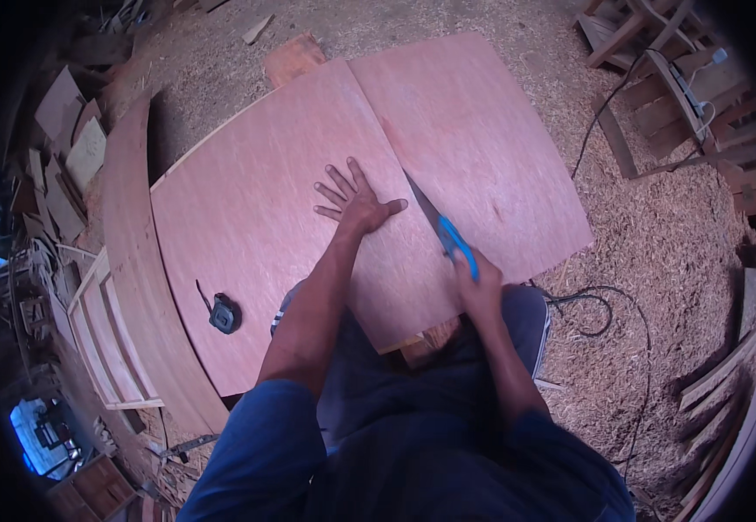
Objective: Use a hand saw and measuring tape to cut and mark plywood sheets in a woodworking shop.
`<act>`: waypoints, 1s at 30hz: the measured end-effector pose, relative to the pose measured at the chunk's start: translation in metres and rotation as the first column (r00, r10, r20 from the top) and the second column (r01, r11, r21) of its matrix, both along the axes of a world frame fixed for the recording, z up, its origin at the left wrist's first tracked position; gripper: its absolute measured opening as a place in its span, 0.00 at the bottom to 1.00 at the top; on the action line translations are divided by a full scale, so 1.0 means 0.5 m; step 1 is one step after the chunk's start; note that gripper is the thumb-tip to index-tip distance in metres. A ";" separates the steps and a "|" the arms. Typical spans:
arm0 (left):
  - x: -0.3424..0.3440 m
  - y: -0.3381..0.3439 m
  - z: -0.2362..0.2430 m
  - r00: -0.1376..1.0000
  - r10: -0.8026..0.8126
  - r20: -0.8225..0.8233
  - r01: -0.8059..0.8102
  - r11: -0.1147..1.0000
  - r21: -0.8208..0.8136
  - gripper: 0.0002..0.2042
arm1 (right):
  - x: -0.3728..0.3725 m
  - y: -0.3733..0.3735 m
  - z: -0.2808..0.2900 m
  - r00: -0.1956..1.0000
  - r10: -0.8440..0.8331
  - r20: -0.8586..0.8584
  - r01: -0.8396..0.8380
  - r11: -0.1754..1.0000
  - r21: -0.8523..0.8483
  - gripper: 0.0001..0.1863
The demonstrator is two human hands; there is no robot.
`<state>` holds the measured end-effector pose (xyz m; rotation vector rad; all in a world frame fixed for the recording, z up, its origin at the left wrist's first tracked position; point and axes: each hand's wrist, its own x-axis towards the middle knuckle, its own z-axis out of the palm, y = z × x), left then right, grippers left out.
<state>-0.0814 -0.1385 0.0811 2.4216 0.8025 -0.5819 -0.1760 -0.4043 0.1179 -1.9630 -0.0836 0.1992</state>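
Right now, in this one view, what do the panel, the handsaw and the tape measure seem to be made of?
Panel: probably plywood, apparently bare; a thin, pinkish sheet with fine streaks of grain.
Handsaw: likely a steel blade, thin and dark grey, with a smooth-looking blue handle, probably plastic.
Tape measure: dark case, perhaps plastic or rubber; too small to tell.

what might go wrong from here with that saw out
The left hand lies flat on the plywood with its thumb pointing toward the saw, so a slipping blade might nick it.
The right hand grips the saw near the person's right leg; a stray stroke could catch it.
The tape measure lies loose and might slide if the plywood tips.
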 end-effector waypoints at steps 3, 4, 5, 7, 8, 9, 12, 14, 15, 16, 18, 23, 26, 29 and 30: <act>-0.004 -0.002 0.006 1.000 -0.002 -0.010 0.002 1.000 -0.018 0.75 | 0.022 0.024 -0.019 0.999 0.035 0.036 -0.033 0.999 -0.040 0.14; -0.004 -0.002 0.005 1.000 -0.002 -0.010 0.001 1.000 -0.020 0.75 | 0.006 0.011 -0.008 0.998 0.048 0.050 -0.047 0.999 -0.022 0.15; -0.003 -0.001 0.004 1.000 -0.003 -0.025 0.002 0.999 -0.036 0.75 | -0.011 -0.004 0.005 1.000 0.010 -0.002 -0.010 0.999 -0.050 0.15; -0.005 -0.002 -0.001 1.000 -0.002 -0.027 0.002 1.000 -0.023 0.75 | -0.053 -0.037 0.026 0.999 -0.015 -0.033 0.013 0.998 -0.061 0.15; 0.000 -0.001 -0.002 0.999 -0.001 -0.034 0.000 1.000 -0.025 0.75 | -0.056 -0.043 0.028 1.000 -0.028 -0.008 0.027 0.998 -0.062 0.16; 0.004 -0.001 -0.003 1.000 -0.004 -0.027 0.003 1.000 -0.013 0.75 | -0.065 -0.048 0.038 0.998 -0.064 -0.024 0.062 0.994 -0.089 0.16; 0.002 -0.003 0.001 1.000 0.001 -0.001 -0.001 1.000 -0.017 0.75 | -0.017 -0.009 0.013 0.998 -0.023 -0.062 0.017 0.996 -0.090 0.16; 0.001 -0.003 0.005 0.999 -0.001 -0.055 0.000 1.000 -0.019 0.75 | 0.020 0.021 -0.006 1.000 0.020 0.017 -0.020 1.000 -0.023 0.17; 0.002 -0.003 0.006 1.000 0.000 -0.016 0.000 1.000 0.001 0.75 | 0.022 0.021 -0.001 1.000 0.006 -0.011 -0.006 0.999 -0.049 0.17; 0.002 -0.002 0.007 1.000 -0.001 -0.017 0.001 1.000 -0.007 0.75 | 0.012 0.015 0.006 1.000 0.009 -0.002 -0.009 0.998 -0.057 0.17; 0.003 0.000 0.005 1.000 -0.006 -0.028 0.005 1.000 -0.018 0.75 | -0.019 -0.005 0.027 1.000 -0.004 -0.024 0.003 0.997 -0.071 0.16; 0.006 0.000 -0.006 0.996 -0.016 -0.093 0.018 1.000 0.015 0.75 | -0.067 -0.041 0.039 0.995 -0.049 -0.085 0.044 0.997 -0.067 0.16; 0.004 0.000 -0.005 0.997 -0.014 -0.082 0.016 1.000 0.021 0.75 | -0.009 0.008 0.000 0.999 -0.030 -0.027 0.029 0.997 -0.065 0.16; 0.001 0.002 -0.007 0.997 -0.023 -0.070 0.024 1.000 0.017 0.75 | 0.007 0.020 0.005 1.000 0.002 -0.019 -0.003 0.999 -0.049 0.15; -0.001 0.003 -0.010 0.999 -0.007 -0.048 0.008 1.000 0.019 0.75 | -0.011 0.004 0.019 1.000 0.002 -0.018 -0.004 0.995 -0.104 0.15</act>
